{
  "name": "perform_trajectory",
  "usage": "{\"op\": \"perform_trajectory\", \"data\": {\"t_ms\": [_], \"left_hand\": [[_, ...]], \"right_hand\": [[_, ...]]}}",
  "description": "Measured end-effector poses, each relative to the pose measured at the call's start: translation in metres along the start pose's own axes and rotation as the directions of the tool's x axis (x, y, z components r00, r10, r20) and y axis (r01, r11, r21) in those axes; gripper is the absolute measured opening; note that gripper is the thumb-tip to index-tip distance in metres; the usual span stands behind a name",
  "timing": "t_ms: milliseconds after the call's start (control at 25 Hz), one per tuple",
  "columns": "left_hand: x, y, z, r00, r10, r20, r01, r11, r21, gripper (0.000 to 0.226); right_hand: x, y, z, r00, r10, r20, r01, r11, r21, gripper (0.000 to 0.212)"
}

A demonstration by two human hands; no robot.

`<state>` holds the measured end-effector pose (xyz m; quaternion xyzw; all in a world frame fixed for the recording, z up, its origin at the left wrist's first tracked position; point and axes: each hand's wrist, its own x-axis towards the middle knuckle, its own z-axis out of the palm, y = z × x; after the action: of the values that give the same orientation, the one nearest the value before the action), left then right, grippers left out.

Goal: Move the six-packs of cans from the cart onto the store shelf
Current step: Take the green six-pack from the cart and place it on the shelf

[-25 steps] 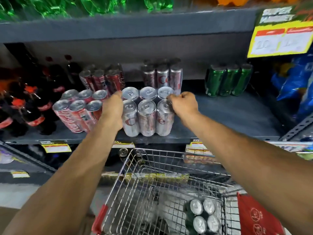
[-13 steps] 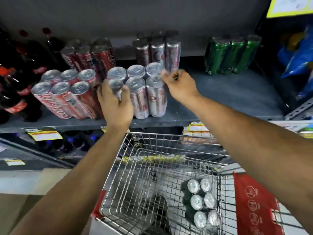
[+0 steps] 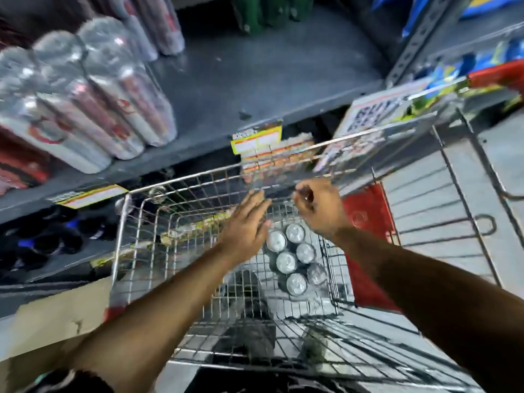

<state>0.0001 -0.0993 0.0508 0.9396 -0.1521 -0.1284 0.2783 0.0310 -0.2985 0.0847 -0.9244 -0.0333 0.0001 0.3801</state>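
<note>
A six-pack of dark green cans (image 3: pixel 292 258) with silver tops lies in the wire cart (image 3: pixel 136 222), near its right wall. My left hand (image 3: pixel 246 225) hovers over the cart just left of that pack, fingers spread, holding nothing. My right hand (image 3: pixel 320 208) is above the pack's far end with fingers loosely curled and nothing in them. A wrapped six-pack of silver cans (image 3: pixel 93 92) stands on the grey shelf (image 3: pixel 255 80) at the upper left, away from both hands.
Red cans (image 3: pixel 17 163) sit at the shelf's left edge and green cans (image 3: pixel 255 9) at its back. Yellow price tags (image 3: pixel 256 137) hang on the shelf lip. A red cart flap (image 3: pixel 365 222) and a second wire cart (image 3: pixel 467 208) are at the right.
Both hands have let go of the silver six-pack on the shelf and dropped down over the cart. The view has tilted downward and is blurred with motion.
</note>
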Motion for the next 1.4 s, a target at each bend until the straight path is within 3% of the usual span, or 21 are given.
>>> {"op": "perform_trajectory", "data": {"t_ms": [80,120,160,280,360,480,600,680,760,880,960,1040,1120,1200,1400], "left_hand": [[0.016,-0.005,0.016,0.99,-0.034,0.137,0.033,0.999,0.012,0.061],[0.024,-0.003,0.024,0.98,-0.053,0.19,0.052,0.999,0.012,0.061],[0.032,-0.002,0.031,0.968,-0.078,0.24,0.08,0.997,0.001,0.059],[0.058,-0.009,0.056,0.893,-0.189,0.408,0.233,0.97,-0.063,0.056],[0.071,-0.02,0.073,0.808,-0.281,0.518,0.387,0.916,-0.107,0.055],[0.079,-0.028,0.095,0.693,-0.345,0.633,0.495,0.866,-0.071,0.054],[0.078,-0.023,0.099,0.683,-0.356,0.637,0.517,0.852,-0.079,0.043],[0.073,-0.027,0.099,0.684,-0.364,0.632,0.55,0.826,-0.119,0.035],[0.061,-0.033,0.094,0.676,-0.407,0.615,0.598,0.79,-0.134,0.046],[0.028,-0.04,0.087,0.667,-0.522,0.531,0.695,0.692,-0.193,0.064],[0.006,-0.041,0.084,0.623,-0.623,0.473,0.774,0.578,-0.258,0.071],[-0.011,-0.032,0.073,0.553,-0.693,0.463,0.832,0.432,-0.348,0.063],[-0.024,-0.016,0.051,0.513,-0.721,0.466,0.848,0.341,-0.406,0.061],[-0.033,0.005,0.02,0.521,-0.747,0.413,0.831,0.335,-0.443,0.061],[-0.056,0.054,-0.067,0.597,-0.779,0.192,0.712,0.404,-0.575,0.085]], "right_hand": [[-0.033,0.036,0.018,0.964,0.261,0.057,-0.261,0.965,-0.007,0.024],[-0.048,0.051,0.028,0.907,0.413,0.076,-0.415,0.91,0.001,0.034],[-0.06,0.061,0.036,0.827,0.555,0.092,-0.559,0.829,0.021,0.042],[-0.086,0.082,0.059,0.453,0.85,0.269,-0.891,0.438,0.116,0.046],[-0.099,0.091,0.07,0.276,0.866,0.417,-0.96,0.227,0.163,0.053],[-0.106,0.099,0.079,0.187,0.855,0.484,-0.978,0.115,0.175,0.05],[-0.103,0.099,0.081,0.071,0.891,0.448,-0.975,-0.033,0.219,0.039],[-0.102,0.1,0.085,0.035,0.907,0.42,-0.971,-0.068,0.228,0.043],[-0.1,0.105,0.088,0.067,0.914,0.4,-0.973,-0.029,0.23,0.053],[-0.085,0.115,0.082,0.201,0.913,0.355,-0.958,0.108,0.265,0.062],[-0.071,0.112,0.071,0.284,0.87,0.402,-0.954,0.214,0.21,0.059],[-0.058,0.101,0.059,0.388,0.827,0.406,-0.921,0.367,0.131,0.05],[-0.047,0.081,0.044,0.543,0.752,0.373,-0.829,0.551,0.096,0.042],[-0.036,0.057,0.023,0.676,0.648,0.352,-0.722,0.677,0.141,0.036],[0.003,-0.01,-0.043,0.873,0.437,0.218,-0.477,0.858,0.191,0.036]]}}
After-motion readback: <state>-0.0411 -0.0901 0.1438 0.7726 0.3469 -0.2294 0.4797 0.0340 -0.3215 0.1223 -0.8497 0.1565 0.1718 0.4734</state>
